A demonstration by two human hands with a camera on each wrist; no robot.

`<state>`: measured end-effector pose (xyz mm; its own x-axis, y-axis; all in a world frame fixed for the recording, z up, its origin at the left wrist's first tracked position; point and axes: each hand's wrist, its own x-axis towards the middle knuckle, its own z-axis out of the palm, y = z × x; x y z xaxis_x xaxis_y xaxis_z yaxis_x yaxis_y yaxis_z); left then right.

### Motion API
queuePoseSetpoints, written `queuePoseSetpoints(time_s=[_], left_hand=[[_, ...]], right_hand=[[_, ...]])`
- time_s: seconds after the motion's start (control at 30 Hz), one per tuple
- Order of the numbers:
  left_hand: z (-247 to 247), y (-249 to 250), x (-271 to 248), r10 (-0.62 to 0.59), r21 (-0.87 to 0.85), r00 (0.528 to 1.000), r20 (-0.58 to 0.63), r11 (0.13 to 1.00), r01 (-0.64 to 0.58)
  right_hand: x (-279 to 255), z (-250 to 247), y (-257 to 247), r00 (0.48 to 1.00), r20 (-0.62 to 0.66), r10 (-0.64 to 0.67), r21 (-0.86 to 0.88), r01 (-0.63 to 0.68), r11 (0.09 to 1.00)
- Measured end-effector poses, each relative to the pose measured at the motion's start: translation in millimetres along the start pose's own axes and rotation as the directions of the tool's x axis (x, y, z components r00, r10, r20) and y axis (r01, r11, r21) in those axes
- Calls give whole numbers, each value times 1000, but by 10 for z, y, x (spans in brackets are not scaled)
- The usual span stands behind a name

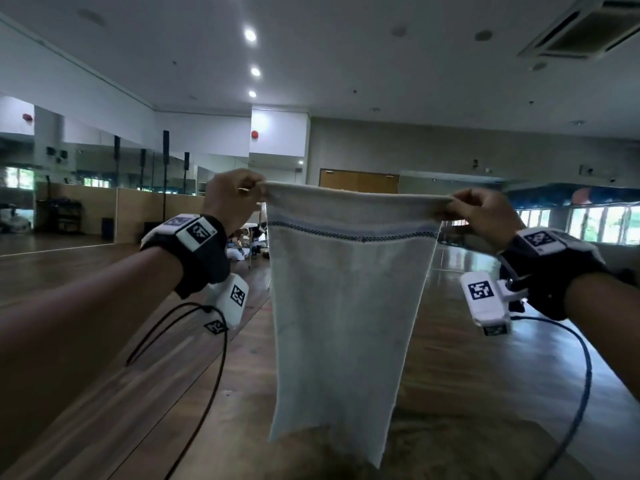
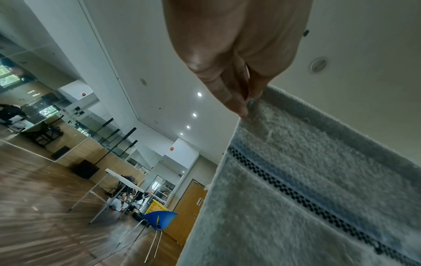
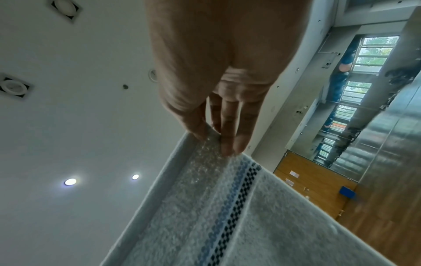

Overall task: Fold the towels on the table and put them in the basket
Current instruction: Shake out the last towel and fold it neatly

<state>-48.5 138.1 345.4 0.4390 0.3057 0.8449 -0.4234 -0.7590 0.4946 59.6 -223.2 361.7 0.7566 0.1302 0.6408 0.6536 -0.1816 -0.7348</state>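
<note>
A pale grey towel [image 1: 343, 306] with a blue and black checked stripe near its top hangs spread in the air in front of me. My left hand [image 1: 239, 197] pinches its upper left corner, and my right hand [image 1: 474, 211] pinches its upper right corner. The top edge is stretched taut between them. In the left wrist view my left hand [image 2: 244, 100] nips the towel [image 2: 307, 189] at its corner. In the right wrist view my right hand [image 3: 218, 142] holds the hem of the towel [image 3: 239, 216]. The towel's lower end hangs over a brown surface [image 1: 450, 441]. No basket shows near me.
A large hall with a wooden floor [image 1: 86, 341] lies around me. Mirrors line the left wall. A blue chair [image 2: 159, 218], a white folding table [image 2: 118, 178] and a yellow crate [image 2: 157, 207] stand farther off. Cables hang from both wrists.
</note>
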Motion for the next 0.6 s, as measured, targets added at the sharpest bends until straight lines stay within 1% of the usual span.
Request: queuePoseSetpoints(time_s=[0.07,0.13,0.17,0.23,0.3,0.4,0.53,0.6], left_hand=[[-32,22,-69,11,91,999,36,996,-14],[-45,1,-208,-1,207,990,142,978,-29],[-41,-42,-287,-32,245,977,213,969,-22],[-24,-159,-469,-114,275,930,351,961,14],[1,-302,-646,-172,281,885,433,959,49],[50,-496,-836,-180,274,849,496,961,43],[243,-823,-959,-209,229,798,566,969,91],[413,-1023,-1039,-225,232,786,575,967,106]], right_hand=[[-67,-13,8,999,35,39,-36,-38,999],[-180,-10,80,989,109,104,-110,-92,990],[-248,-4,141,977,156,144,-165,-118,979],[-393,5,304,941,251,226,-304,-145,942],[-523,24,491,903,317,291,-419,-142,897],[-625,69,744,876,340,342,-496,-142,856],[-651,151,1063,856,347,385,-508,-173,844],[-650,222,1271,852,334,402,-509,-196,838]])
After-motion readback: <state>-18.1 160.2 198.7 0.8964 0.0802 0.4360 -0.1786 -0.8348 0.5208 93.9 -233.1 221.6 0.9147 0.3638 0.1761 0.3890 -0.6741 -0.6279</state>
